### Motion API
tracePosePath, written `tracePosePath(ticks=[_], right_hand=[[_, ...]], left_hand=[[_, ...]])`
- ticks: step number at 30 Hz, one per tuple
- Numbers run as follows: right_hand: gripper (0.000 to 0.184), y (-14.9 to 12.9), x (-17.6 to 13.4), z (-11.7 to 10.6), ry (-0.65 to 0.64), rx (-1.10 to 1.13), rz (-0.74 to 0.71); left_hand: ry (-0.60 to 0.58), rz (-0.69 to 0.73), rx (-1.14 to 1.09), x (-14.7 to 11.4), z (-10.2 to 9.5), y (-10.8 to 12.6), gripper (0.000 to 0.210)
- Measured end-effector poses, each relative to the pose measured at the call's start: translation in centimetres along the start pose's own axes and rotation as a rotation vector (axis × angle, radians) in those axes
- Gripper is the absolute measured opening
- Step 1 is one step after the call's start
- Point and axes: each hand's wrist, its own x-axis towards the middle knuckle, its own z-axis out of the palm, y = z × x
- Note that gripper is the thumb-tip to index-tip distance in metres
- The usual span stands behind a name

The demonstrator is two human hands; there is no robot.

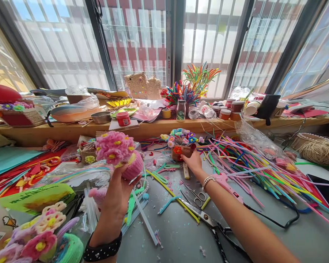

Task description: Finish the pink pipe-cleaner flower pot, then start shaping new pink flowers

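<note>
My left hand (117, 190) is wrapped around a pink flower pot (134, 166) made of fuzzy pipe cleaners. Pink flowers (113, 146) with yellow centres bunch over the pot's top, tilted to the left. Farther off, my right hand (193, 162) has its fingers at the right side of a small brown basket (178, 152), which stands on the table with colourful little flowers (185, 137) in it. The fingers look closed on the basket's edge, partly hidden behind the hand. A pink glue gun (229, 187) lies beside my right wrist.
Large black-handled scissors (207, 217) and small scissors (197, 197) lie between my arms. Loose pipe cleaners (252, 164) cover the right side, near a phone (325, 191) and twine (320, 151). More pipe-cleaner flowers (40, 244) stand front left. Jars and bowls crowd the wooden sill (153, 128).
</note>
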Motion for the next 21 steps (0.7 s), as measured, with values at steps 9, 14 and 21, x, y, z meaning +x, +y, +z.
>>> tracePosePath(ticks=[9,14,21], right_hand=[[0.03,-0.3,0.6,-0.4,-0.238,-0.05,-0.164],[0.03,3.9,4.2,-5.9,-0.197,-0.247,-0.159],[0.06,10.4,6.3,-11.2,-0.087,-0.578,-0.138]], left_hand=[[-0.043,-0.036,0.031,-0.4,0.2,-0.8,0.021],[-0.087,-0.06,0.065,-0.7,0.4,-1.2,0.026],[-0.117,-0.078,0.116,-1.3,1.0,-2.1,0.029]])
